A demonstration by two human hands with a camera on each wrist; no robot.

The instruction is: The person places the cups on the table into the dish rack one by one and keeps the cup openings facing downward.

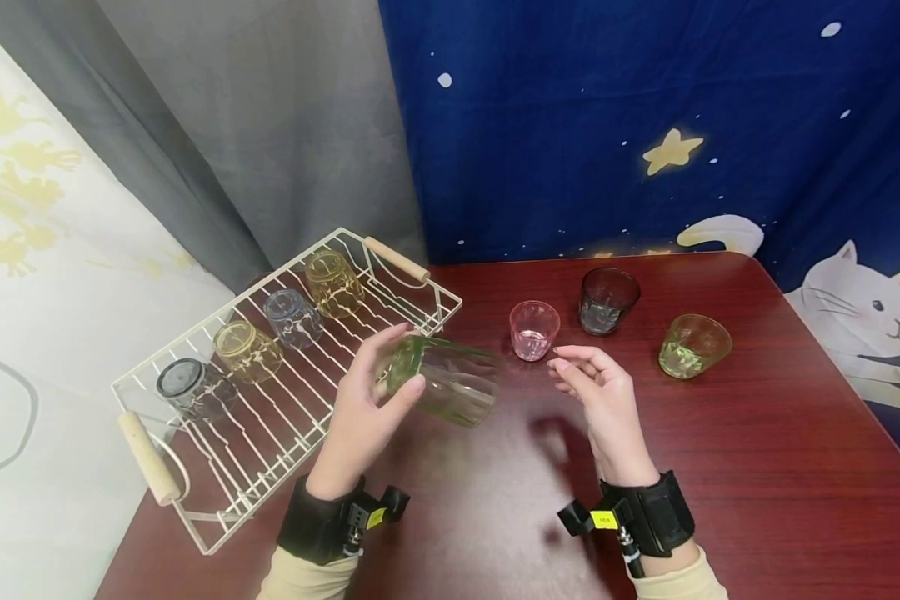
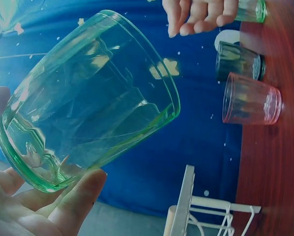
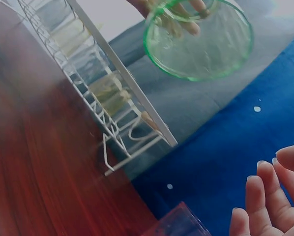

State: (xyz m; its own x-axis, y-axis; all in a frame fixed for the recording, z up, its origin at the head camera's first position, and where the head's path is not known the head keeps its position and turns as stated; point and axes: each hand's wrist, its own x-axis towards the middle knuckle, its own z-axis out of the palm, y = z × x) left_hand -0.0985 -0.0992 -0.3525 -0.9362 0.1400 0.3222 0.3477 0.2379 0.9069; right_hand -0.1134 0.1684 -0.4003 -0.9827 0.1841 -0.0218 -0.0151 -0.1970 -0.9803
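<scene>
My left hand (image 1: 367, 408) grips a clear green glass (image 1: 450, 379) by its base, with thumb and fingers around it. The glass is held tilted above the table, its mouth toward the right. In the left wrist view the green glass (image 2: 88, 103) fills much of the picture, fingers at its thick bottom. Over the table on the right, my right hand (image 1: 600, 396) holds nothing, its fingers loosely bent. Just beyond its fingertips a small pink glass (image 1: 534, 332) stands upright. A dark grey glass (image 1: 607, 302) and a light green glass (image 1: 693, 346) stand upright farther right.
A white wire rack (image 1: 292, 454) with wooden handles stands on the left of the red-brown table (image 1: 780, 483). Upside down in it sit a grey glass (image 1: 195, 390), a blue glass (image 1: 292, 319) and two amber glasses, one (image 1: 247, 352) nearer, one (image 1: 333, 285) farther. Curtains hang behind.
</scene>
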